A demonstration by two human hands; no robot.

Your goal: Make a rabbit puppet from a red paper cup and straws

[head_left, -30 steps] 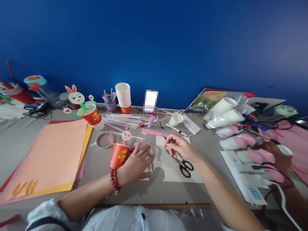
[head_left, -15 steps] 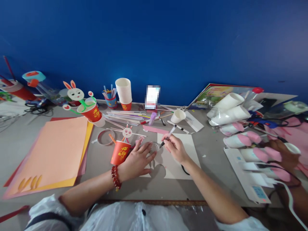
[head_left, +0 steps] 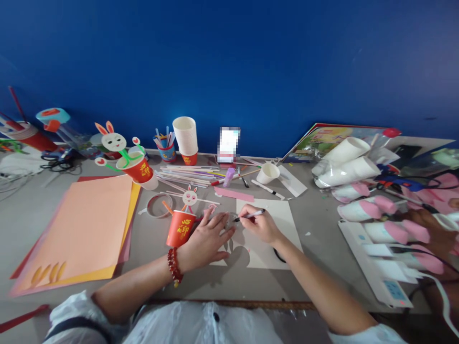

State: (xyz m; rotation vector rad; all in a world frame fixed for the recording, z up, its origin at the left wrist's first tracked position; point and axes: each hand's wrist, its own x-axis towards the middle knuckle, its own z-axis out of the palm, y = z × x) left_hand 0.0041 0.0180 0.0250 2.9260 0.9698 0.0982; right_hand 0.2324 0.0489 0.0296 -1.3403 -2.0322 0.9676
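Note:
In my right hand (head_left: 261, 227) is a slim pen (head_left: 257, 213), its dark tip pointing left and down near a small round pale piece (head_left: 232, 219) on the desk. My left hand (head_left: 210, 239) lies flat with fingers stretched, its fingertips at that piece and partly hiding it. Beneath my right hand spreads a white sheet of paper (head_left: 285, 217) with a curved cut-out at its left edge. Left of my left hand stands a red paper cup (head_left: 178, 231), with a small rabbit face (head_left: 190, 197) above it.
Stacked coloured paper (head_left: 96, 220) lies at left, near a rabbit cup figure (head_left: 134, 167). Straws (head_left: 190, 176), a small white cup (head_left: 268, 173) and a phone (head_left: 228, 145) are at the back. A power strip (head_left: 373, 272) and another person's hand (head_left: 430, 231) are at right.
The pen has tipped from upright to nearly level, leaning right. My right hand has turned with it, its tip shifting slightly left. My left hand stays almost in place.

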